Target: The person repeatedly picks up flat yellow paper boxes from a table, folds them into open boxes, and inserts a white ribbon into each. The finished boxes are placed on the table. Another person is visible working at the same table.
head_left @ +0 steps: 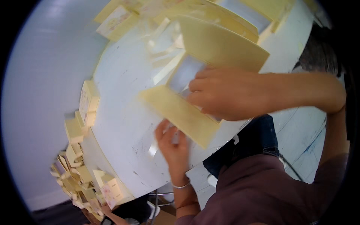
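Observation:
A pale yellow card box (225, 47) lies opened out on the table in front of me, with a bluish-white inner panel (187, 72) and a flap (180, 112) spread toward me. My right hand (228, 93) reaches across from the right, its fingers curled down onto the inner panel. Whatever those fingers pinch is hidden beneath them. Beside the near edge of the flap is my left hand (173, 141), fingers bent but apart, nothing visible in them. A small blurred whitish strip (153, 148) shows just left of it.
More pale yellow boxes (118, 23) line the far side of the white table (123, 93). Several small boxes (89, 103) stand along the left edge, above a heap of folded yellow card pieces (75, 174). Another person's hand (108, 212) shows at the lower left.

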{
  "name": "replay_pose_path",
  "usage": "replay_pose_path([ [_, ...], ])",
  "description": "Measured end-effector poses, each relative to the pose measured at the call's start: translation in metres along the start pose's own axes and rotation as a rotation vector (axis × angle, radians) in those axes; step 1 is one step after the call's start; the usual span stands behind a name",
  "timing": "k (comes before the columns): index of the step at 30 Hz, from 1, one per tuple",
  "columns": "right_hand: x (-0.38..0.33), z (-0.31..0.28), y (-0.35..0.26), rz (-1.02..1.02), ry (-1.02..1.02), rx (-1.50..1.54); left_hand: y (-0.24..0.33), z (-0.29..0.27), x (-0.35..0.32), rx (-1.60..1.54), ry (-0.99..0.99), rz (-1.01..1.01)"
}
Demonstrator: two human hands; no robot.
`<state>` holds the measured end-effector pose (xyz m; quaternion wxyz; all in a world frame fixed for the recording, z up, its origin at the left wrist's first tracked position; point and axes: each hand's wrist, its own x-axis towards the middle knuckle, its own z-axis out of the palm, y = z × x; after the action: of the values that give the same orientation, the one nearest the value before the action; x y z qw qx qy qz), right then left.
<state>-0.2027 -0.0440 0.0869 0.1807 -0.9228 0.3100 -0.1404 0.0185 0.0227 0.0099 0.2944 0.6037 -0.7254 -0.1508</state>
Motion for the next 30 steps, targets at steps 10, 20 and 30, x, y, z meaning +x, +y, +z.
replay_pose_path([
  [10,-0.058,0.070,-0.016,-0.037,0.410,-0.239,-0.061,-0.044,-0.065,0.092,0.122,-0.306],
  [20,-0.078,0.060,0.059,0.305,0.540,-0.419,-0.056,-0.033,-0.053,-0.112,0.186,-0.139],
  [30,-0.076,-0.002,0.128,0.413,0.680,-0.662,-0.090,-0.031,0.068,-0.341,0.176,-0.162],
])
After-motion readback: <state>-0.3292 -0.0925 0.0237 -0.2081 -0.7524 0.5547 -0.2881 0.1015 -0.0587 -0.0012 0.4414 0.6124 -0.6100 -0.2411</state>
